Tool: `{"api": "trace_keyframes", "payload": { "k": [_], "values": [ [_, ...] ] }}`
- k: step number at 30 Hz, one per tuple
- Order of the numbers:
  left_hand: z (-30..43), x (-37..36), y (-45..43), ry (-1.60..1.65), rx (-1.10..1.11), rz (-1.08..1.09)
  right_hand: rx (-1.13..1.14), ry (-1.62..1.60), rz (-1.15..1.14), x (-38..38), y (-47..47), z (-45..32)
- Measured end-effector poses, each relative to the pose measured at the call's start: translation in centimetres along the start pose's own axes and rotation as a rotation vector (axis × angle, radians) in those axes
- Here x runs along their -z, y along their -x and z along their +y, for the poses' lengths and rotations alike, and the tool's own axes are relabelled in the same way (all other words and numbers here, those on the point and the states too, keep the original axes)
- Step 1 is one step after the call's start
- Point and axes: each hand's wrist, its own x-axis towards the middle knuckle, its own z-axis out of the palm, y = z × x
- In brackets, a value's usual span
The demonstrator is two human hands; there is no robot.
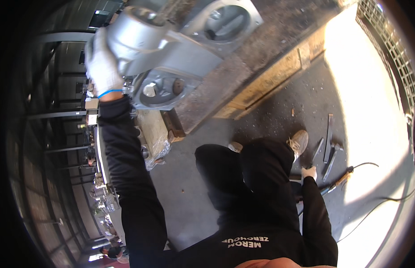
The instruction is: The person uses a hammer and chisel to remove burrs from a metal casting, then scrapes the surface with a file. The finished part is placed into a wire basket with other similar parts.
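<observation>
My left hand [105,67], in a white knit glove with a blue cuff, is against the outer side of a silver-grey metal casting [137,31] and appears to grip it. The casting has a round hollow housing on top and wide, open round flanges at its ends. It rests on a worn, rusty-brown work table [224,78]. Low at my right side, my gloved right hand [309,172] is closed around what looks like a dark handle. A slim metal bar [318,149] lines up with it; I cannot tell whether they are joined.
On the floor lie a hammer [332,162], a flat metal bar [328,137] and a cable-fed tool [338,181]. A black cable [365,214] crosses the sunlit floor. Plastic wrap [157,154] hangs near the table's end. A person [115,253] is far off at lower left.
</observation>
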Motion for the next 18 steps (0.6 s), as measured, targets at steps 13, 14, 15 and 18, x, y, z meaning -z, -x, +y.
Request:
{"api": "trace_keyframes", "payload": {
  "k": [13,14,15,18],
  "values": [
    [0.0,3.3,-2.3,-0.997,-0.654,-0.023,0.4,-1.07,0.231,17.5,9.8,-11.3],
    [2.5,2.9,-2.9,-0.895,-0.788,-0.067,0.535,-1.071,0.296,19.5,11.0,-13.1],
    [4.7,1.8,-3.0,-0.788,-0.912,-0.11,0.581,-1.075,0.288,21.8,13.4,-14.9],
    [6.6,0.3,-3.0,-0.646,-1.026,-0.586,0.813,-1.149,0.157,25.7,21.1,-20.9]
  ]
}}
